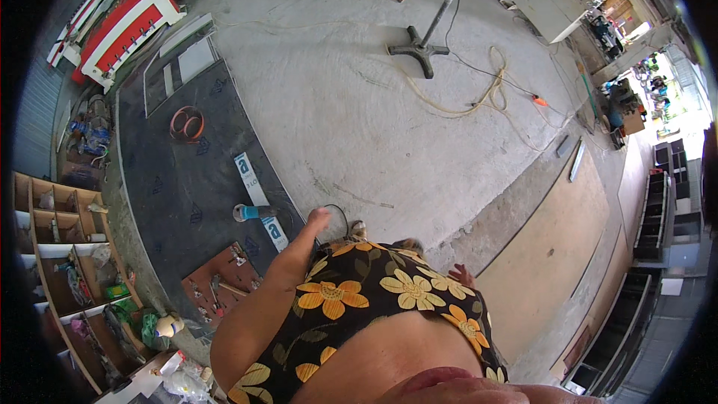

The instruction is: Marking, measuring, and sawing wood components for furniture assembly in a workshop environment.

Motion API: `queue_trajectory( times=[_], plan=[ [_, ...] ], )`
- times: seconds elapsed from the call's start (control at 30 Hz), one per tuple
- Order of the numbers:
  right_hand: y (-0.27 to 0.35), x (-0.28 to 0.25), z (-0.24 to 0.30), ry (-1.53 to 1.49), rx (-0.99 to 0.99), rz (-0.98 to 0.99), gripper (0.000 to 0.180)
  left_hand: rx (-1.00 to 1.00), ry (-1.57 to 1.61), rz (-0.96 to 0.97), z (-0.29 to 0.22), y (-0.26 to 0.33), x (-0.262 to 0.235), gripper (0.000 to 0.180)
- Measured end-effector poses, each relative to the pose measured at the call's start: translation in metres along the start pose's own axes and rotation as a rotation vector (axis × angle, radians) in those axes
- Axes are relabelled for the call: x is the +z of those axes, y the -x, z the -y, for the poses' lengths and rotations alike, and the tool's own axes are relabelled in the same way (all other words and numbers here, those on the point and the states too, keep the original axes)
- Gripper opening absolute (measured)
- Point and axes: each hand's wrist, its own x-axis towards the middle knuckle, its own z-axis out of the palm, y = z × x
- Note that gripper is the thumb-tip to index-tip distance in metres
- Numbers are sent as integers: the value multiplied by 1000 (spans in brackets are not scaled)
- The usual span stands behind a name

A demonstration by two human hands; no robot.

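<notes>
My left hand hangs at the end of my bare arm, over the edge of a dark floor panel. Its fingers look curled, and a thin black cable loop shows right beside it; whether the hand grips the cable is unclear. On the panel just left of the hand lies a blue-bodied power tool. My right hand peeks out from behind my flowered top, with only its spread fingertips showing and nothing in them. It hovers above the concrete floor, close to a brown board.
A fan stand with a cross foot and a yellow cord are on the concrete ahead. An orange coil, a white strip and a brown tool board lie at left. Wooden shelves line the left wall.
</notes>
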Motion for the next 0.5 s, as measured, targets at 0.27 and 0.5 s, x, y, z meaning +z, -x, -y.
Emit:
queue_trajectory(
  times=[0.27,0.5],
  plan=[
    [-119,-19,112,186,-161,238,64,14,82,-150,-83,-25,16,47],
    [-191,-40,304,418,-178,248,63,-14,35,-319,11,-56,56,32]
  ],
)
